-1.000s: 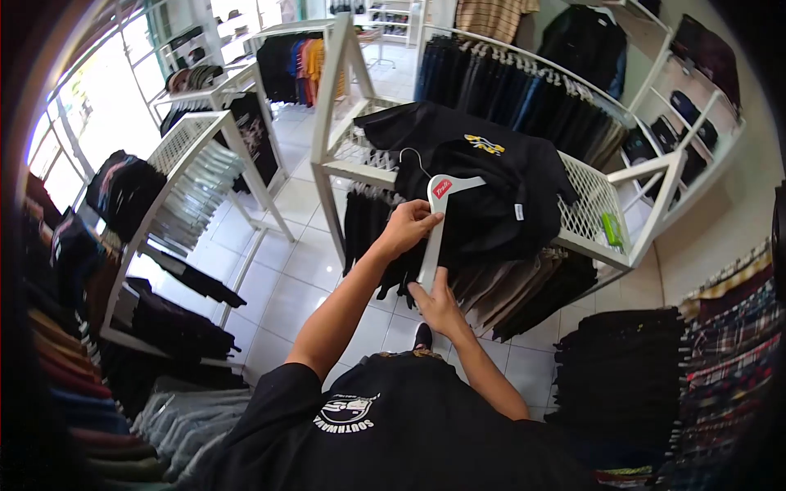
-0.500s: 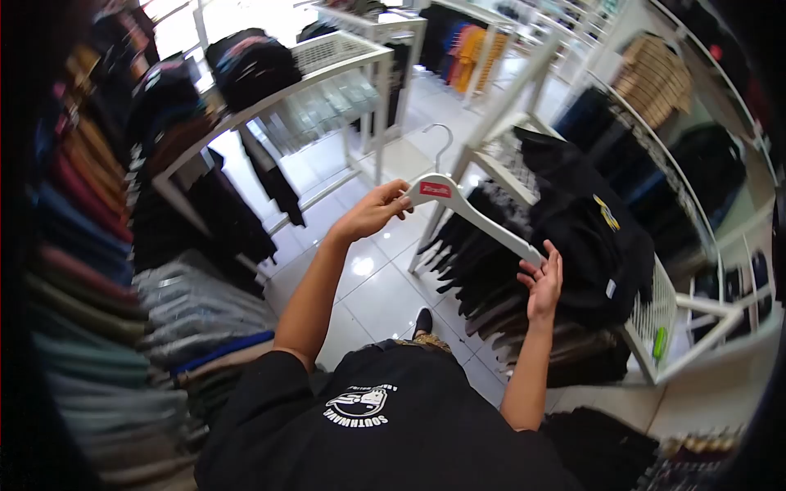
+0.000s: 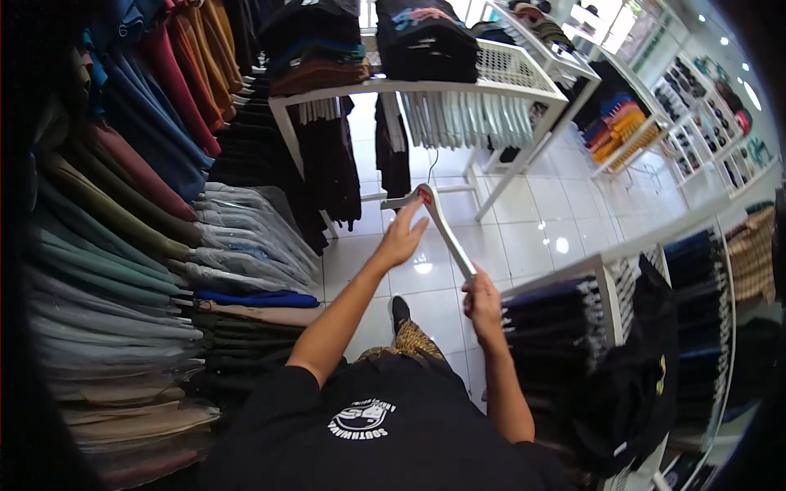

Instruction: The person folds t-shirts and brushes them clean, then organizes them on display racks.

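Observation:
A white clothes hanger (image 3: 449,236) with a red label and a thin metal hook is held up in front of me, tilted, bare of any garment. My right hand (image 3: 485,307) is closed around its lower right end. Close to the label, my left hand (image 3: 399,237) has its fingers stretched upward and its thumb apart. Whether those fingertips touch the hanger cannot be made out. Part of the hanger's left arm shows beyond them.
Garments in clear plastic (image 3: 246,229) and coloured clothes (image 3: 155,98) hang along the left. Ahead, a white display table (image 3: 524,78) bears folded shirts (image 3: 426,49). Dark garments (image 3: 557,327) hang on a rack at the right. White floor tiles (image 3: 438,282) show below.
My view has turned right. The hanger now slopes more steeply. My right hand has gone from spread fingers to a grip on its end, while my left hand's fingers have loosened from the neck.

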Demonstrator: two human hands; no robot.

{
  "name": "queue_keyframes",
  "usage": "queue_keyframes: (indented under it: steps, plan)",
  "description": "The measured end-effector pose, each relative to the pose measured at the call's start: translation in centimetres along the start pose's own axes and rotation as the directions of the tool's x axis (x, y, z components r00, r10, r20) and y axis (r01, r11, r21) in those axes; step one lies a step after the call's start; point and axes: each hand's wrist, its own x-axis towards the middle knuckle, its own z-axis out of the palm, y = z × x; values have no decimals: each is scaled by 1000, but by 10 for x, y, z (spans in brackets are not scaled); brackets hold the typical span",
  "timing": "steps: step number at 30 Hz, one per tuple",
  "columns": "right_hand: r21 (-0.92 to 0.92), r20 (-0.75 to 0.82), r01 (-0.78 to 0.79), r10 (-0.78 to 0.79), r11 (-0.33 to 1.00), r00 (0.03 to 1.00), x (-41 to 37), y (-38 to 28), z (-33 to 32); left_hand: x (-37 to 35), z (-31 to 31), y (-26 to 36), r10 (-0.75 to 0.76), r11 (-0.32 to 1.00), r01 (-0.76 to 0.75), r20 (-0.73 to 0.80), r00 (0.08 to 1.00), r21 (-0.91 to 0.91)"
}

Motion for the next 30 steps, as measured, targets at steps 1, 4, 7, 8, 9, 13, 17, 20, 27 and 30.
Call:
queue_keyframes:
  steps: [1,4,7,8,9,13,17,20,27,30]
  plan:
    - [-12,21,25,-25,1000,999,23,10,16,1,-4,5,-130,989,135,71,989,-63]
    - [64,52,-3,0,998,999,94,36,59,21,-16,5,-351,909,381,185,918,-167]
    - [77,95,-38,31,996,995,164,52,91,52,-17,-32,-257,964,258,27,966,-57]
    - [92,108,-57,46,994,993,186,58,102,64,-21,-41,-292,956,293,14,956,-26]
    - [80,108,-36,27,996,994,209,65,112,77,-27,-51,-308,951,309,12,951,-9]
    - [40,97,45,-49,998,994,286,68,150,135,-46,-83,-408,903,404,4,913,-149]
    - [-56,101,159,-153,986,983,354,72,173,176,-56,-115,-409,870,383,-20,912,-309]
    - [-74,138,133,-122,988,983,389,53,182,202,-68,-117,-389,856,355,-16,921,-376]
    - [-164,105,165,-150,972,983,435,55,196,232,-66,-139,-431,799,373,-16,902,-470]
    - [-112,100,254,-243,961,965,456,93,200,236,-65,-141,-420,761,368,27,907,-534]
